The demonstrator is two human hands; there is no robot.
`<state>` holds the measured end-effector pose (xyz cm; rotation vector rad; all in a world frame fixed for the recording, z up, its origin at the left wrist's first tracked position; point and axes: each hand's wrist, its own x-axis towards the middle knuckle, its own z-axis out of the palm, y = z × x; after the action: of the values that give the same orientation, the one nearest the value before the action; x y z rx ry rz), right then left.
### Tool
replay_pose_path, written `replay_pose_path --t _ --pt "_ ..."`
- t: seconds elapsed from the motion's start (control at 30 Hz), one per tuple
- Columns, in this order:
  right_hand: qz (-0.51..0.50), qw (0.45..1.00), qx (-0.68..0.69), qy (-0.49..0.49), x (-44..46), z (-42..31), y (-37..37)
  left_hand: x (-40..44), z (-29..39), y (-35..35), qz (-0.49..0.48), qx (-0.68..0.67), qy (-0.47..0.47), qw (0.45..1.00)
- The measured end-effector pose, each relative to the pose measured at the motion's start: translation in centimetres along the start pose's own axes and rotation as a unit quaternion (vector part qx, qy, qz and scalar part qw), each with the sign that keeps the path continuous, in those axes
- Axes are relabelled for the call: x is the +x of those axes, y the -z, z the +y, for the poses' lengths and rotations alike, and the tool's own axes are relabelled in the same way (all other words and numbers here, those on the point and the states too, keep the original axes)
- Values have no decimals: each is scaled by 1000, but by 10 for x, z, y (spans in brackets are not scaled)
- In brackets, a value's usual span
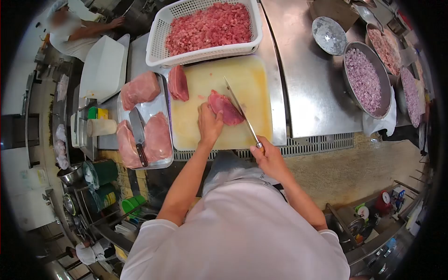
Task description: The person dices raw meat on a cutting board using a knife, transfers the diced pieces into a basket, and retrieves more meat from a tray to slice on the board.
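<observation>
On the yellowed cutting board [196,135] lies a piece of raw red meat [226,110]. My left hand [210,123] holds its left end, fingers bent against the meat. My right hand [270,161] is closed around the handle of a long, narrow knife [245,116]. The blade slants up and left along the right side of the meat, its tip pointing away from me. A stack of meat slices [178,83] sits at the board's upper left corner.
Behind the board stands a white basket [154,53] of diced meat. To the left, a metal tray [166,161] carries large meat pieces and another knife [136,126]. Bowls of chopped onion [364,77] stand right. A co-worker [70,35] is at upper left.
</observation>
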<state>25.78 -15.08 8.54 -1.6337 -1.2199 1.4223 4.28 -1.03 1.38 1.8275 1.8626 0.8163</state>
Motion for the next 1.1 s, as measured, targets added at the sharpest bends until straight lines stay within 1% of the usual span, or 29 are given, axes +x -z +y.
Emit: replay_pose_path --t 0.03,0.07,0.13,0.17,0.23,0.33,0.43,0.53,0.6,0.63,0.67,0.73,0.87,0.97,1.07,1.1 --pt "6 999 32 -4 2 2 -1 5 2 4 37 43 -74 996" --pt "1 1000 -11 -14 2 3 4 12 3 5 74 83 -149 983" --pt "-11 995 -98 -36 0 -19 21 24 -3 -7 47 110 -185 975" --pt "-16 993 -116 -29 -5 -32 23 28 -8 -12 34 124 -200 971" --pt "-27 987 -159 -23 -14 -57 21 37 -17 -18 13 138 -189 972" --pt "-39 973 -229 -17 -4 -55 14 40 -18 -20 10 133 -184 974" --pt "-40 973 -225 26 14 -46 11 42 -17 -17 5 130 -193 973" --pt "-30 978 -199 59 67 -28 -13 38 -18 -14 -18 128 -196 972" --pt "-22 975 -212 58 85 -37 -22 42 -21 -16 -4 111 -194 975" --pt "-16 975 -213 52 85 -43 -26 40 -23 -16 4 96 -195 976" --pt "-24 977 -210 8 82 -54 -22 41 -24 -18 15 79 -200 977" --pt "-28 974 -222 -16 61 -78 -11 43 -25 -19 7 78 -201 977" --pt "-66 971 -219 -73 29 -88 -4 43 -26 -19 -4 72 -182 981" --pt "-27 976 -215 9 59 -46 -29 43 -23 -14 -18 63 -192 979" --pt "11 961 -265 74 95 -38 -46 43 -27 -14 -22 65 -199 978" --pt "-2 965 -257 56 91 -44 -45 40 -30 -14 -15 62 -199 978"
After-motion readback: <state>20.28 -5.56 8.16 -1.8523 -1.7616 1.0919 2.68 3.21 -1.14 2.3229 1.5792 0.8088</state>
